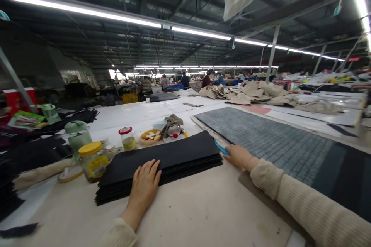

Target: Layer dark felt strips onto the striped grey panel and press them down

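A thick stack of black cut fabric pieces (176, 149) lies across the worktable in front of me. My left hand (145, 185) rests flat on the stack's near edge, fingers stretched out and holding nothing. At the right end of the stack, my right hand (239, 157) is closed around a slim bright blue tool (221, 148). The tool's tip points toward the stack's corner; its exact kind I cannot make out. Just beyond my right hand, a long grey striped panel (261, 139) lies on the table.
Behind the stack stand a yellow-lidded jar (94, 160), a red-lidded jar (127, 139), a green bottle (77, 135) and a yellow dish (150, 136). Beige fabric pieces (255, 92) are heaped at the back right. Dark fabric (37, 154) lies at left. Several people work in the distance.
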Tool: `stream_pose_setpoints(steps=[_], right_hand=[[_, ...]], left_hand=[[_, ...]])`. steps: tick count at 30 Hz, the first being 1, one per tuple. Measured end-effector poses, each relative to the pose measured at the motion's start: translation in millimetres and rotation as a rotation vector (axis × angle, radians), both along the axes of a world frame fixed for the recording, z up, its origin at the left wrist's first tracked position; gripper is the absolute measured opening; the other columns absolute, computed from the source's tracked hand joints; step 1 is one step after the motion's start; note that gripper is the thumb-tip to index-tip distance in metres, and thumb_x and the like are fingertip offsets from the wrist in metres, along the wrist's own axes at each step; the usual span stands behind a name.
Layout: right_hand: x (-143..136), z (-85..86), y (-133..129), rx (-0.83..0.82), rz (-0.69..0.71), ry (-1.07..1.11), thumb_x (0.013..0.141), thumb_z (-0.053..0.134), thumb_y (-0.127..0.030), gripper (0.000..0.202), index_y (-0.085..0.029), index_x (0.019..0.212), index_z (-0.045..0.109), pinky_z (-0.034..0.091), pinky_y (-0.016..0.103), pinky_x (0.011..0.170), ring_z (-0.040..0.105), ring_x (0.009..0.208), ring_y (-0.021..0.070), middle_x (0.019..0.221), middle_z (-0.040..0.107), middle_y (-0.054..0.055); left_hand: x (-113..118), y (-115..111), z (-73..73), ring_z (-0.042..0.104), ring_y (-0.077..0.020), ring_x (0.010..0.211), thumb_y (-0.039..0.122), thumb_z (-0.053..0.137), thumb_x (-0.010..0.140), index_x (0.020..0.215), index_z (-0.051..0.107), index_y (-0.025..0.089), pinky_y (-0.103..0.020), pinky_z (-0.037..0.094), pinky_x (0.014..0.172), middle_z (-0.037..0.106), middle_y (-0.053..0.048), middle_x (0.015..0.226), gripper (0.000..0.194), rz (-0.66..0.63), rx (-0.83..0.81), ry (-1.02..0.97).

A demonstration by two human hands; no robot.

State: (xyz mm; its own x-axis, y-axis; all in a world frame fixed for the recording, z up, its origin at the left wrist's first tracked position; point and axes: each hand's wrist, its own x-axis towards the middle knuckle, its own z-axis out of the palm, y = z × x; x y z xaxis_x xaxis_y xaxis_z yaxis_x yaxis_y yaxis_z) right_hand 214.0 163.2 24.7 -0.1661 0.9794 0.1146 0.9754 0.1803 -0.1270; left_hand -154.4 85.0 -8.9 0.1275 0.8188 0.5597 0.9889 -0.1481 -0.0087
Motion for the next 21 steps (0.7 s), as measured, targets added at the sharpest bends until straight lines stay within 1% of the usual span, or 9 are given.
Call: stream_pose_setpoints(steps=[2, 3, 6, 7, 9, 11, 15, 18, 21], right_hand=[[3.6, -5.4, -9.4, 0.006, -0.002, -0.081, 0.081, 0.051, -0.021, 0.023, -0.012, 0.098, 0.062, 0.042, 0.035, 0.078, 0.059, 0.093, 0.0277, 0.099, 0.063, 0.017], [3.9, -7.1, -10.9, 0.015, -0.001, -0.112, 0.083, 0.046, -0.016, 0.023, -0.012, 0.098, 0.062, 0.042, 0.033, 0.079, 0.059, 0.094, 0.0255, 0.099, 0.063, 0.016], [-0.7, -7.6, -3.0, 0.041, 0.007, -0.169, 0.085, 0.036, -0.005, 0.029, -0.011, 0.099, 0.061, 0.041, 0.031, 0.083, 0.057, 0.097, 0.0211, 0.1, 0.062, 0.015], [-4.1, -6.8, 2.7, 0.045, 0.011, -0.179, 0.087, 0.038, -0.008, 0.026, -0.011, 0.1, 0.06, 0.042, 0.033, 0.083, 0.056, 0.097, 0.0206, 0.102, 0.061, 0.014], [-13.5, -5.0, 15.3, 0.042, 0.012, -0.188, 0.089, 0.045, -0.02, 0.021, -0.013, 0.105, 0.057, 0.044, 0.036, 0.083, 0.056, 0.097, 0.0195, 0.107, 0.058, 0.011], [-24.6, -3.3, 26.3, 0.032, -0.002, -0.189, 0.087, 0.05, -0.032, 0.028, -0.017, 0.111, 0.053, 0.047, 0.038, 0.081, 0.055, 0.095, 0.0182, 0.113, 0.055, 0.008], [-36.5, 2.2, 33.3, 0.028, -0.047, -0.189, 0.087, 0.05, -0.033, 0.03, -0.018, 0.113, 0.052, 0.048, 0.039, 0.079, 0.055, 0.095, 0.0182, 0.115, 0.053, 0.007], [-21.3, 10.7, 19.5, 0.035, -0.045, -0.192, 0.087, 0.05, -0.034, 0.03, -0.018, 0.112, 0.052, 0.047, 0.04, 0.081, 0.055, 0.096, 0.0185, 0.115, 0.053, 0.007], [19.9, 22.0, -11.6, 0.043, -0.053, -0.185, 0.087, 0.049, -0.034, 0.027, -0.017, 0.107, 0.057, 0.043, 0.037, 0.085, 0.052, 0.102, 0.0205, 0.112, 0.056, 0.008]], left_hand=[[5.8, -2.2, -14.4, 0.049, -0.0236, 0.112, 0.028, 0.039, 0.089, 0.118, 0.054, 0.019, -0.043, 0.032, 0.098, 0.055, -0.009, 0.121, 0.034, 0.019, 0.052, -0.018], [5.9, -2.5, -18.2, 0.049, -0.0237, 0.112, 0.028, 0.039, 0.089, 0.118, 0.054, 0.019, -0.043, 0.031, 0.098, 0.055, -0.009, 0.121, 0.034, 0.02, 0.066, -0.02], [2.3, -1.3, -19.8, 0.048, -0.023, 0.112, 0.029, 0.038, 0.089, 0.118, 0.053, 0.019, -0.042, 0.03, 0.099, 0.054, -0.009, 0.122, 0.035, 0.013, 0.08, -0.005], [1.4, -0.6, -18.9, 0.048, -0.0227, 0.112, 0.029, 0.037, 0.089, 0.118, 0.053, 0.019, -0.042, 0.029, 0.099, 0.054, -0.009, 0.122, 0.035, 0.018, 0.081, 0.003], [0.7, 0.8, -17.7, 0.048, -0.0223, 0.111, 0.029, 0.036, 0.089, 0.118, 0.053, 0.019, -0.041, 0.028, 0.099, 0.055, -0.009, 0.122, 0.036, 0.028, 0.079, 0.017], [0.6, 2.3, -18.4, 0.048, -0.0224, 0.111, 0.03, 0.034, 0.088, 0.119, 0.053, 0.018, -0.042, 0.028, 0.1, 0.054, -0.009, 0.122, 0.038, 0.037, 0.074, 0.026], [-2.1, 7.0, -23.1, 0.048, -0.0241, 0.111, 0.033, 0.03, 0.087, 0.119, 0.053, 0.016, -0.043, 0.028, 0.099, 0.054, -0.009, 0.122, 0.043, 0.046, 0.042, 0.031], [-4.5, 11.7, -25.5, 0.047, -0.0251, 0.111, 0.034, 0.028, 0.085, 0.12, 0.052, 0.014, -0.043, 0.028, 0.099, 0.054, -0.01, 0.122, 0.047, 0.041, 0.014, 0.027], [-4.9, 13.5, -24.9, 0.046, -0.0249, 0.111, 0.033, 0.028, 0.085, 0.121, 0.052, 0.013, -0.042, 0.028, 0.1, 0.053, -0.011, 0.122, 0.048, 0.044, 0.001, 0.013]])
